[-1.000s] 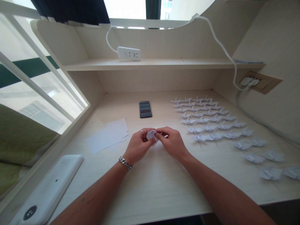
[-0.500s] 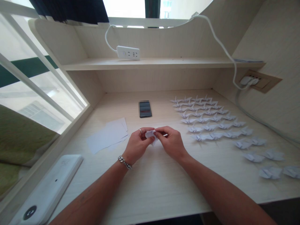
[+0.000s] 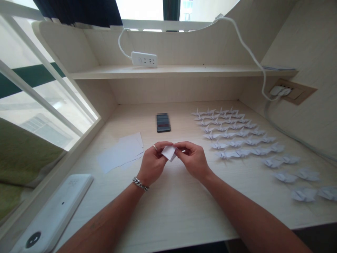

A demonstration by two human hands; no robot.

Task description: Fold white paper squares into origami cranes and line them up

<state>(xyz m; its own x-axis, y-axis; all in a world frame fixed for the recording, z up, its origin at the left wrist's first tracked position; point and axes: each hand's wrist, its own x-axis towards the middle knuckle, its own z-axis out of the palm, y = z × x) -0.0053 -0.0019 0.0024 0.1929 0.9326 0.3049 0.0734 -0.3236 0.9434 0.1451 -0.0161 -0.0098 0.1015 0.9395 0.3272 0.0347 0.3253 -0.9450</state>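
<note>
A small, partly folded piece of white paper is held just above the pale wooden desk between both hands. My left hand, with a ring and a chain bracelet, pinches its left side. My right hand pinches its right side with thumb and fingertips. To the left lies a loose stack of white paper sheets. Rows of several folded white paper cranes are laid out to the right.
A dark phone lies behind the hands. A white power strip rests on the upper shelf, with a white cable running to a wall socket. A white flat device sits on the left ledge beside the window.
The folded paper has been turned and flattened a little between the fingers, and now shows a broader face. Both hands stayed in place.
</note>
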